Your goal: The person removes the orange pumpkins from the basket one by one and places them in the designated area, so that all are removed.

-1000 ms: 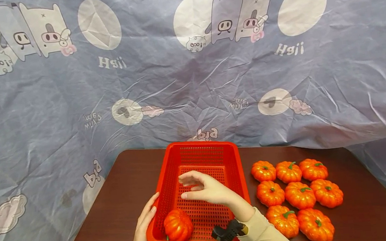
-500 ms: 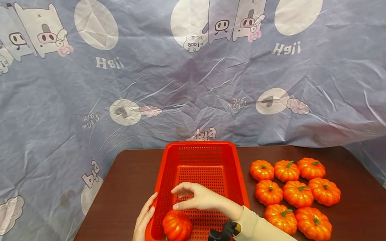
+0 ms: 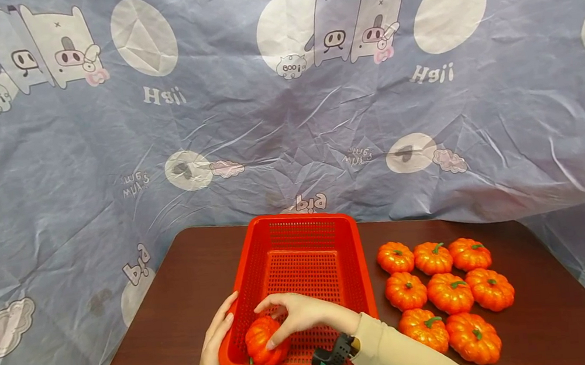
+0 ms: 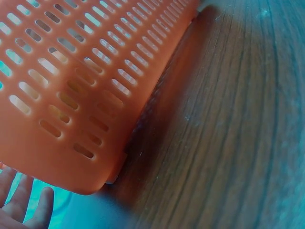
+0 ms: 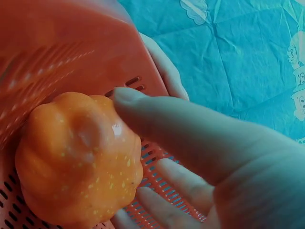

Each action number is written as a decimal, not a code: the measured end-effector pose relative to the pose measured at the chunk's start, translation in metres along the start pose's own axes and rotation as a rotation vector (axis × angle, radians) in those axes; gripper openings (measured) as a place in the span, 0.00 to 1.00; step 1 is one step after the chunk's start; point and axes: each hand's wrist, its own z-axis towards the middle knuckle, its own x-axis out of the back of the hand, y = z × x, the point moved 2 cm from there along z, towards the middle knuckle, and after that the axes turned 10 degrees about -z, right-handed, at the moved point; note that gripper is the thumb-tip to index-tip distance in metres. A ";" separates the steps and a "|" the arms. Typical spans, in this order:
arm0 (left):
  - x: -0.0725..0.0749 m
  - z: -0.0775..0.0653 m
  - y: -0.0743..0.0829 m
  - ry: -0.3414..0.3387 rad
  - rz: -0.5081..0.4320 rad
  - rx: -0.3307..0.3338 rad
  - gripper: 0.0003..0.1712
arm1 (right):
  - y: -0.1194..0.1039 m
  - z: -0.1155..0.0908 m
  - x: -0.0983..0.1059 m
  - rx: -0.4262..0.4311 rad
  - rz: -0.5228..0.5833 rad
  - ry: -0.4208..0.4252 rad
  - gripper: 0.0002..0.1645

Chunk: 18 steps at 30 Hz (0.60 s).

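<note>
A red plastic basket with slotted walls stands on the table. Inside its near left corner sits a small orange pumpkin, tipped on its side with the green stem low at the left. My right hand reaches into the basket, thumb on the pumpkin's near side and fingers curved behind it. In the right wrist view the thumb lies at the edge of the pumpkin, partly hiding the fingers. My left hand rests along the basket's left side, fingers fairly straight; the left wrist view shows its fingertips beside the slotted wall.
Several orange pumpkins stand in rows on the brown table, right of the basket. A black wrist camera on my right wrist hangs over the basket's near rim. A printed grey-blue cloth hangs behind the table.
My right hand has come down and toward me from above the basket's middle to the pumpkin, its thumb now against it. The left hand stays at the basket's side.
</note>
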 end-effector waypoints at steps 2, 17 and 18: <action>0.000 0.000 0.000 -0.012 0.001 -0.002 0.27 | -0.001 -0.001 0.000 -0.006 -0.005 -0.018 0.36; -0.001 0.000 0.001 -0.004 -0.006 -0.008 0.27 | -0.004 -0.010 -0.002 -0.094 -0.253 -0.017 0.38; -0.001 0.000 0.001 -0.009 -0.007 -0.009 0.27 | -0.004 -0.011 -0.002 -0.096 -0.245 -0.016 0.36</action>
